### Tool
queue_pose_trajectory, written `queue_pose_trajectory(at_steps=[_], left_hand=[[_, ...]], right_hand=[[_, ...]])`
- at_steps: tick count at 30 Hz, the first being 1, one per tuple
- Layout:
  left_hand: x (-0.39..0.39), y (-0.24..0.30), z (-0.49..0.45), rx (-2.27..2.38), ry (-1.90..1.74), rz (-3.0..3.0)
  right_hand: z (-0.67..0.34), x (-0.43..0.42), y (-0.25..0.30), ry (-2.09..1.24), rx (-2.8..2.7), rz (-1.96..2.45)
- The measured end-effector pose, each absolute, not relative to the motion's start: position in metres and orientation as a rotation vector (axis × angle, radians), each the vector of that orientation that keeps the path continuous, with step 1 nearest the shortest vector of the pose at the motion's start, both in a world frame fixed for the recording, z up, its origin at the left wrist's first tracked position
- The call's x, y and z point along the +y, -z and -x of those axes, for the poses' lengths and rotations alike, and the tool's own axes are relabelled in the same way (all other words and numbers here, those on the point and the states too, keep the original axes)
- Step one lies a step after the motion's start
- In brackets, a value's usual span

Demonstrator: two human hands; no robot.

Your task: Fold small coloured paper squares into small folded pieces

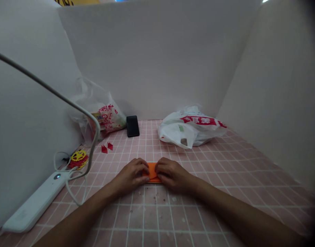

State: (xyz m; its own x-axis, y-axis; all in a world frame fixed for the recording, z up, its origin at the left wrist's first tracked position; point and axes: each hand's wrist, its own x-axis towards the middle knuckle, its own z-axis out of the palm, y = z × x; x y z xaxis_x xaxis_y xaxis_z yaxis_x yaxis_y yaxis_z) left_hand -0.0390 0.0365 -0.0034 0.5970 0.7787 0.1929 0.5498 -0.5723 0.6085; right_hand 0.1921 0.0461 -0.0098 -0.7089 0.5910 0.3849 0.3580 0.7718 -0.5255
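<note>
A folded piece of orange paper [152, 168] lies on the pink checked tabletop in front of me, with a loose flap showing along its near side. My left hand [137, 174] grips its left end, fingers curled over the top and thumb at the near edge. At the right end, my right hand [170, 173] is closed on the same paper with bent fingers. Both ends of the paper are hidden beneath my fingers.
Two small red folded pieces [107, 147] lie to the left, near yellow and red cutouts [79, 156]. A white power strip [35, 202] and cable [51, 90] run along the left wall. Behind are a phone [132, 126], a clear bag [95, 109] and a white bag [190, 127].
</note>
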Motion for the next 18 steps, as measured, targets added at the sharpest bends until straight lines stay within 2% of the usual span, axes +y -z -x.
queue_pose_trajectory(at_steps=[18], left_hand=[[0.0366, 0.0037, 0.0388, 1.078, -0.601, -2.283]], right_hand=[[-0.1923, 0.0487, 0.0116, -0.637, -2.354, 0.704]])
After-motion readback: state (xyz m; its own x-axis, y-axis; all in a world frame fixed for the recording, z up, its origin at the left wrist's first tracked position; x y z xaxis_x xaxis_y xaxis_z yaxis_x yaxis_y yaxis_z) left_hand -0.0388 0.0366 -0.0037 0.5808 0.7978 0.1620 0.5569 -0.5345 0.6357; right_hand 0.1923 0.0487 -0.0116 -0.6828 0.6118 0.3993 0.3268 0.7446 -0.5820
